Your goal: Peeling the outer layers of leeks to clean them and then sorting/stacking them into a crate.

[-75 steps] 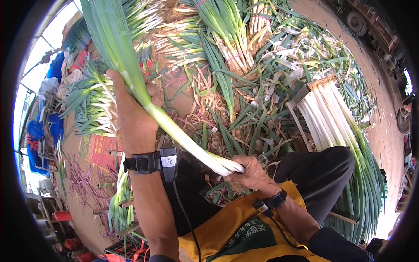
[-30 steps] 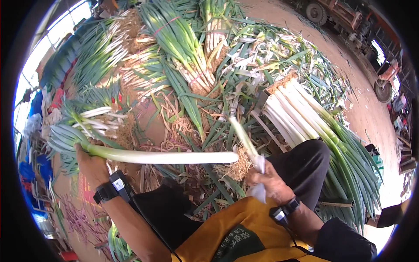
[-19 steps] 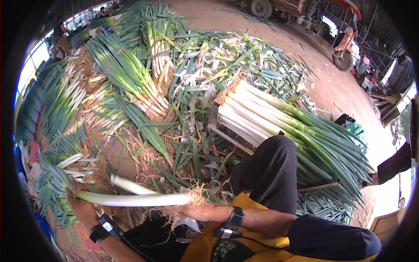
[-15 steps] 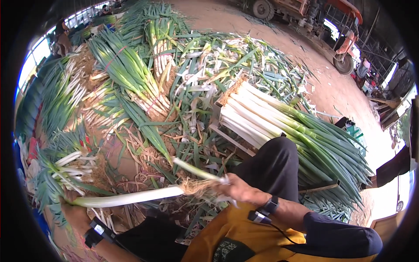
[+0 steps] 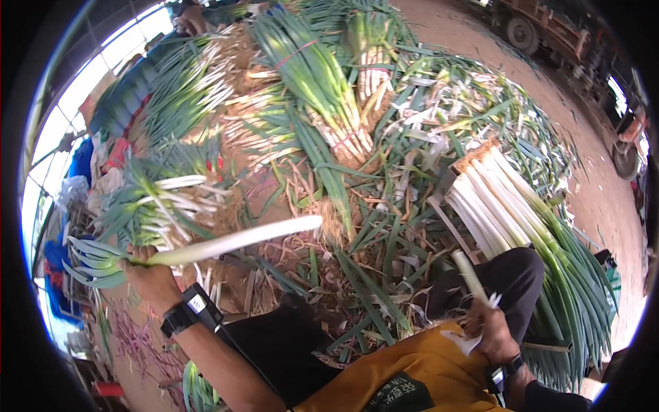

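Note:
My left hand (image 5: 152, 285) is closed round a large green onion (image 5: 240, 242) where its white shank meets the green leaves. Its root end points right, above the litter. Fingers curled, my right hand (image 5: 491, 331) grips a pale green stalk-like piece (image 5: 468, 273) that sticks up past the knuckles. White peeled skin (image 5: 461, 342) hangs by that hand. To the right of my raised knee lies a stack of cleaned green onions (image 5: 498, 199), white shanks together, on a low wooden frame (image 5: 449, 223). Loose unpeeled green onions (image 5: 161, 199) lie beyond my left hand.
Tied bundles of green onions (image 5: 312, 82) lie ahead, roots toward me. Peeled leaves and skins (image 5: 439, 123) cover the ground beyond the stack. Blue and white bags (image 5: 79, 182) stand far left. A wheeled vehicle (image 5: 549, 34) is at the far right.
The view has turned left. My right hand has drawn away from the onion's root end toward my right knee, still gripping the pale piece. My left hand keeps hold of the green onion, now tilted up.

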{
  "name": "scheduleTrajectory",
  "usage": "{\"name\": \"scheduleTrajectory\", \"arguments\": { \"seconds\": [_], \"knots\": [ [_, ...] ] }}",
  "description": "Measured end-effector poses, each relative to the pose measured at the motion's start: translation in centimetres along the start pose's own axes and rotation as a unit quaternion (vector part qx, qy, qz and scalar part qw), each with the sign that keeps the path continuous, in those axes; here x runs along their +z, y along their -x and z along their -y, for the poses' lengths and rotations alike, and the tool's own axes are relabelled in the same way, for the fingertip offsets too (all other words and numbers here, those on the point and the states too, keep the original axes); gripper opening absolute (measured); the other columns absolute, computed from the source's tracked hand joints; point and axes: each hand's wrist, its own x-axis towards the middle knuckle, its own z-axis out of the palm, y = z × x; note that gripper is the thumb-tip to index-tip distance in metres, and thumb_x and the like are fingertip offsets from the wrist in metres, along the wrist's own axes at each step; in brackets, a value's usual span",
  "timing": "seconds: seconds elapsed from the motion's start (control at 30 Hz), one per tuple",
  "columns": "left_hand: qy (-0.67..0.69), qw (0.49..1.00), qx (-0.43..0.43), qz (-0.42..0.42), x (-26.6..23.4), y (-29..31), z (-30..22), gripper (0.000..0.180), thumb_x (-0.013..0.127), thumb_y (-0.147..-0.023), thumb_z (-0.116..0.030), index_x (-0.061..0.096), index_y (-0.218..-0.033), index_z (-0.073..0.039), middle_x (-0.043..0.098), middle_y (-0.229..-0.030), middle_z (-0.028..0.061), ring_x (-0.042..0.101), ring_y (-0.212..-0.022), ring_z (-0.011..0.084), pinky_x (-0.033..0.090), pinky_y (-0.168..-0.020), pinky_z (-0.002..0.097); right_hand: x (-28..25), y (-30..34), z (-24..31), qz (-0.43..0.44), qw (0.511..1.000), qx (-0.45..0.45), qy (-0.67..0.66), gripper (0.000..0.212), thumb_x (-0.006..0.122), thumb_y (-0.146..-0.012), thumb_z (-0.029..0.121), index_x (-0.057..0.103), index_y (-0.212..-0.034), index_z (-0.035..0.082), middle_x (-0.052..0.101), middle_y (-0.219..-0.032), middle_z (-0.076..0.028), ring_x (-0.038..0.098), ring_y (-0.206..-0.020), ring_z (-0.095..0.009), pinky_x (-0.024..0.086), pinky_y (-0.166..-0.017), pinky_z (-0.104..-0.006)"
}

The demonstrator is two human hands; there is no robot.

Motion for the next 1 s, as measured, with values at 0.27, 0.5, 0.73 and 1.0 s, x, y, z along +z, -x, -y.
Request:
{"name": "scheduleTrajectory", "arguments": {
  "seconds": [0.27,0.5,0.73,1.0],
  "knots": [
    [0.057,0.997,-0.053,-0.006,2.7,2.2,1.6,0.041,0.041,-0.106,-0.042,0.045,-0.091,-0.004,0.042,-0.078,0.0042,0.039,-0.075,0.0193,0.040,-0.077,0.0357,5.3,-2.2,-2.5,0.318,0.847,-0.127,0.407,0.023,0.054,-0.096,0.019,0.064,-0.110,0.004,0.055,-0.068,-0.007,0.058,-0.065,-0.020,0.047,-0.061,-0.0348],
    [0.114,0.979,-0.167,0.004,4.1,4.7,3.4,0.055,0.050,-0.102,-0.038,0.046,-0.125,0.012,0.056,-0.127,0.0223,0.051,-0.126,0.0345,0.039,-0.112,0.0465,10.2,-9.1,4.7,0.109,0.535,-0.389,0.742,0.089,0.080,-0.072,0.025,0.036,-0.148,0.009,0.058,-0.118,-0.021,0.055,-0.117,-0.038,0.047,-0.092,-0.0481],
    [0.131,0.920,-0.317,0.191,6.9,8.4,7.5,0.070,0.042,-0.103,-0.049,0.037,-0.143,0.009,0.042,-0.148,0.0221,0.033,-0.143,0.0328,0.021,-0.121,0.0448,16.4,-6.1,8.7,0.365,0.851,-0.275,0.258,0.037,0.072,-0.087,0.011,0.061,-0.120,-0.001,0.067,-0.111,-0.012,0.063,-0.106,-0.018,0.051,-0.092,-0.0330],
    [-0.083,0.873,-0.274,0.396,9.6,17.3,11.2,0.075,0.042,-0.101,-0.056,0.031,-0.151,0.000,0.038,-0.151,0.0184,0.032,-0.143,0.0272,0.023,-0.118,0.0398,29.5,-4.6,9.7,0.429,0.865,-0.185,-0.181,0.039,0.059,-0.101,0.028,0.051,-0.131,0.004,0.059,-0.116,-0.005,0.056,-0.106,-0.013,0.047,-0.092,-0.0281]
  ]
}}
